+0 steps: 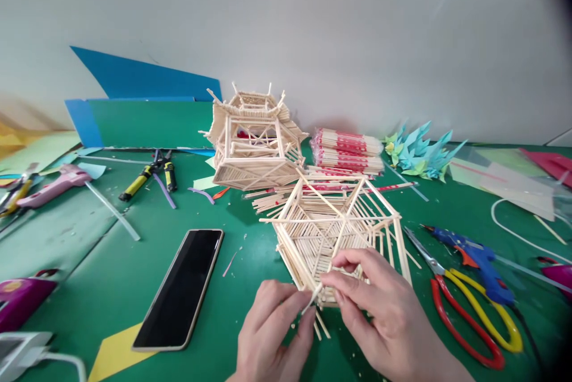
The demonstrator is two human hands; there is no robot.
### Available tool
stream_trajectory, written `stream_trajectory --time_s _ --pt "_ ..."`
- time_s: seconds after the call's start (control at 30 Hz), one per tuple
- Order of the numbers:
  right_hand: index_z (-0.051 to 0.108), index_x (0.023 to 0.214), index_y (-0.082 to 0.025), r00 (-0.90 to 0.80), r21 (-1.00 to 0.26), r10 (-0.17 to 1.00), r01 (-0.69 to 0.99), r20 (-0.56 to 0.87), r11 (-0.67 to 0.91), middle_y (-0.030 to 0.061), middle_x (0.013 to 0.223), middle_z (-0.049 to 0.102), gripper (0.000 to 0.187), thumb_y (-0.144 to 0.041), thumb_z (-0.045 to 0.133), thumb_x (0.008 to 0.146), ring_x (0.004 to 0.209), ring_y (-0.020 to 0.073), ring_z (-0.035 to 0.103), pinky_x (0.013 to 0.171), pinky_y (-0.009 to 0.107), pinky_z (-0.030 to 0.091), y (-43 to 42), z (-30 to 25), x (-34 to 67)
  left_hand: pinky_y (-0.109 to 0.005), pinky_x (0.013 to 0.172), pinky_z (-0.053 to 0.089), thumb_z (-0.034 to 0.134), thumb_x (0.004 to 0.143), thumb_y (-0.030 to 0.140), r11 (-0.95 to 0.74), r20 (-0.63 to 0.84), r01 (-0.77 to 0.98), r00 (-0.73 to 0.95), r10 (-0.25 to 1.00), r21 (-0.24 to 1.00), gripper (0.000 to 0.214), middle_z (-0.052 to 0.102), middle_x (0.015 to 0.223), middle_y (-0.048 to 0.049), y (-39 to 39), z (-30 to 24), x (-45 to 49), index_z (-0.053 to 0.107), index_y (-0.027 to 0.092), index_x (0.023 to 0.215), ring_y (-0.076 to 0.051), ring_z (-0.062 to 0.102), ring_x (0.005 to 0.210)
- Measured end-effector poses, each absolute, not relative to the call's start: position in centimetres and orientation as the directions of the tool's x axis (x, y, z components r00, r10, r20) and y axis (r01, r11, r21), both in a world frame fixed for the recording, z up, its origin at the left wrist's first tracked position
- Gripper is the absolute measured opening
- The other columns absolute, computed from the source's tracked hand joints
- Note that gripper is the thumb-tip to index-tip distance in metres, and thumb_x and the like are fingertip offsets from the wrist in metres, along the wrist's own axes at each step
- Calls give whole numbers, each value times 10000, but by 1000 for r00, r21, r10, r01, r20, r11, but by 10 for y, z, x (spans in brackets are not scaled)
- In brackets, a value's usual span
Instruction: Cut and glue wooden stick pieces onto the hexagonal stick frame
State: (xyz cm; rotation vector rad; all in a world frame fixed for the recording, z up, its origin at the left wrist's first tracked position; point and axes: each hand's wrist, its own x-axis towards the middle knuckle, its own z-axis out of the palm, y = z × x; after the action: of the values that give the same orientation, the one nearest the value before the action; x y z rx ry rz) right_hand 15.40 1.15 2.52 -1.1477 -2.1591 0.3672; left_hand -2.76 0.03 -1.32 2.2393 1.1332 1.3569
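A frame of thin wooden sticks [308, 239] lies on the green table, its sticks crossing at a middle hub like spokes. At its front corner, my left hand [279, 325] pinches a thin whitish strip [311, 300] between thumb and forefinger. My right hand [384, 307] reaches over the front of the frame, fingers closed on the near end of a wooden stick that runs from the hub. Its fingertips are close to the left ones and partly hide the corner. Behind the frame stands a tiered stick model [252, 158], upright.
Left of the frame lie a phone [181, 289], pliers [138, 182] and a pink glue gun [56, 186]. On the right are scissors [465, 295], a blue glue gun [478, 260] and blue folded paper [422, 149]. Packed sticks [348, 149] rest near the white partition [290, 42].
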Motion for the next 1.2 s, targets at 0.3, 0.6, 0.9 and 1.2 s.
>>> stream_trajectory --time_s 0.3,0.6,0.9,1.2 --pt "588 1081 -171 -360 -605 836 576 415 549 90 1028 488 340 -42 450 798 879 152 539 736 292 498 10 25 159 -258 587 508 591 703 -41 -657 626 489 255 737 574 319 594 755 -62 0 -9 -27 570 146 960 -147 570 668" --pt "634 996 -192 -395 -534 816 619 423 576 98 1015 513 328 -51 459 758 902 202 530 716 345 498 11 28 157 -262 598 506 593 705 -38 -663 628 500 270 730 556 292 592 762 -60 0 -10 -25 587 134 942 -143 557 672" --pt "638 973 -160 -396 -509 789 609 470 608 114 988 518 295 -53 458 766 873 205 533 694 352 494 13 27 156 -269 590 497 589 699 -65 -686 651 482 272 709 545 290 585 779 -80 0 -10 -25 590 98 939 -146 533 688" --pt "637 988 -158 -399 -512 788 604 468 611 114 988 508 310 -38 456 767 868 206 534 677 356 497 13 25 156 -276 576 489 591 698 -58 -675 657 499 248 712 543 273 584 763 -77 -2 -11 -24 580 111 912 -148 535 668"
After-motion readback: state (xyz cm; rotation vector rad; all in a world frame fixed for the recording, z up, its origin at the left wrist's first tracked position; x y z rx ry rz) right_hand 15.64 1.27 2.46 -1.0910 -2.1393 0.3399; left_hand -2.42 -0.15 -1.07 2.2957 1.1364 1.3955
